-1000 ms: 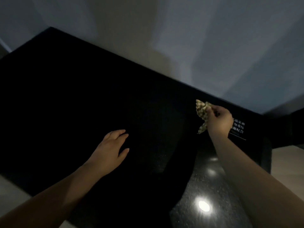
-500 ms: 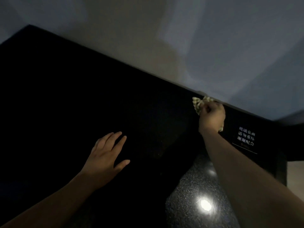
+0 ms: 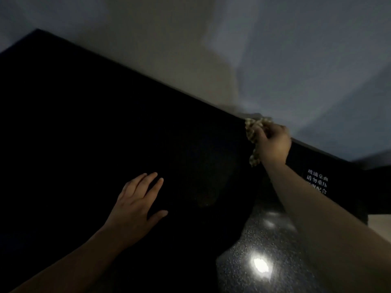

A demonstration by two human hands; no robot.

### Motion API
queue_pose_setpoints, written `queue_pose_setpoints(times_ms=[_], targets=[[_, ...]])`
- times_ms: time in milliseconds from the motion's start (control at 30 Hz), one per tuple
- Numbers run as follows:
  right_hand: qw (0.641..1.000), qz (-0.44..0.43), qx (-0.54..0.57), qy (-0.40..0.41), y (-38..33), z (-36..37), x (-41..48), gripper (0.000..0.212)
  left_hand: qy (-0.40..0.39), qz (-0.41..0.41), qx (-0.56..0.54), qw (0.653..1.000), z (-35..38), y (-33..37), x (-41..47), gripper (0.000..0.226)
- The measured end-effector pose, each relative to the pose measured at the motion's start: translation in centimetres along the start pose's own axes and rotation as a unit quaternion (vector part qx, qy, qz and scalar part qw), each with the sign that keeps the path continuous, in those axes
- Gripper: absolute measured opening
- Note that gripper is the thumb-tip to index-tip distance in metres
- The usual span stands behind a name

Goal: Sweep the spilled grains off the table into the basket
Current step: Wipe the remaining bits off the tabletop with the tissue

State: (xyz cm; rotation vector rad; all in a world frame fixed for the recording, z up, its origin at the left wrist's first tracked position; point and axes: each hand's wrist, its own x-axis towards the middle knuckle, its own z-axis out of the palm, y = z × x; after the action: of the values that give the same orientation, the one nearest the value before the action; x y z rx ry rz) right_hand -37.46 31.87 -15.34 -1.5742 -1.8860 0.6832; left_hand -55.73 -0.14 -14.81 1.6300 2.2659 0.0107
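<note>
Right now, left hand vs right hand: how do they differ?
The left hand has straight, spread fingers and holds nothing; the right hand grips a patterned cloth. The left hand is over the middle of the table; the right hand is at its far edge. Both are bare.

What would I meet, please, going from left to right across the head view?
left hand, fingers spread → patterned cloth → right hand gripping that cloth → white printed label

The right hand (image 3: 273, 144), gripping the cloth (image 3: 252, 132), has moved from further in on the tabletop (image 3: 105, 123) to its far edge. The left hand (image 3: 135, 208) has straightened its fingers.
</note>
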Motion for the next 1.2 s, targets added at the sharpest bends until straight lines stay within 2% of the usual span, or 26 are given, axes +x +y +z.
queue_pose_setpoints(times_ms=[67, 100, 167, 233, 300, 400, 433, 500, 533, 600, 733, 833, 933, 1033, 1100, 1200], targets=[[0.999, 0.037, -0.025, -0.022, 0.2, 1.6, 1.2, 0.050, 0.004, 0.005, 0.010, 1.000, 0.1, 0.0, 0.1, 0.080], [0.998, 0.043, -0.032, -0.018, 0.1, 2.3, 1.1, 0.049, 0.010, 0.008, 0.013, 1.000, 0.2, -0.1, 0.1, 0.079], [0.999, 0.016, -0.027, -0.005, -0.4, 3.4, -0.3, 0.034, 0.021, 0.012, 0.017, 1.000, 0.2, -0.1, 0.1, 0.079], [0.998, -0.054, -0.027, -0.017, -0.7, 4.0, -2.9, 0.019, 0.025, 0.013, 0.020, 0.999, 0.3, -0.2, 0.1, 0.079], [0.992, -0.109, -0.005, -0.058, -0.7, 4.0, -5.9, 0.011, 0.019, 0.007, 0.021, 1.000, 0.4, -0.2, 0.1, 0.080], [0.976, -0.115, 0.070, -0.173, -1.0, 2.8, -9.4, 0.005, 0.012, 0.007, 0.027, 1.000, 0.3, -0.2, 0.2, 0.079], [0.974, -0.114, 0.086, -0.175, -1.3, 2.2, -9.5, 0.006, 0.012, 0.009, 0.028, 0.999, 0.4, -0.2, 0.2, 0.079], [0.987, -0.103, 0.083, -0.091, -1.7, 1.2, -7.6, 0.004, 0.018, 0.013, 0.026, 0.999, 0.4, -0.2, 0.1, 0.078], [0.993, -0.089, 0.063, -0.040, -1.7, 1.1, -5.8, 0.004, 0.020, 0.012, 0.027, 0.999, 0.4, -0.3, 0.2, 0.078], [0.999, -0.052, 0.004, 0.008, -1.5, 0.9, -1.8, 0.014, 0.018, 0.011, 0.031, 0.999, 0.5, -0.3, 0.1, 0.081], [0.999, 0.017, -0.026, -0.014, -0.3, 2.6, 1.2, 0.023, 0.017, 0.005, 0.036, 0.999, 0.7, -0.2, 0.2, 0.081], [0.998, -0.045, -0.032, -0.022, -0.4, 3.7, -2.1, 0.017, 0.019, 0.002, 0.035, 0.999, 0.5, -0.1, 0.2, 0.079], [0.992, -0.104, -0.014, -0.066, -0.6, 3.0, -8.2, 0.012, 0.011, 0.005, 0.031, 0.999, 0.4, -0.1, 0.2, 0.079], [0.983, -0.120, 0.023, -0.139, -0.5, 1.5, -13.2, 0.012, 0.008, -0.004, 0.012, 1.000, 0.3, 0.1, 0.0, 0.080], [0.978, -0.100, 0.062, -0.172, -0.4, 0.7, -14.2, 0.012, 0.009, -0.012, -0.007, 1.000, 0.3, 0.2, -0.1, 0.083], [0.990, -0.074, 0.080, -0.094, -0.3, -0.2, -11.7, 0.011, 0.012, -0.018, -0.020, 1.000, 0.3, 0.2, -0.1, 0.086]])
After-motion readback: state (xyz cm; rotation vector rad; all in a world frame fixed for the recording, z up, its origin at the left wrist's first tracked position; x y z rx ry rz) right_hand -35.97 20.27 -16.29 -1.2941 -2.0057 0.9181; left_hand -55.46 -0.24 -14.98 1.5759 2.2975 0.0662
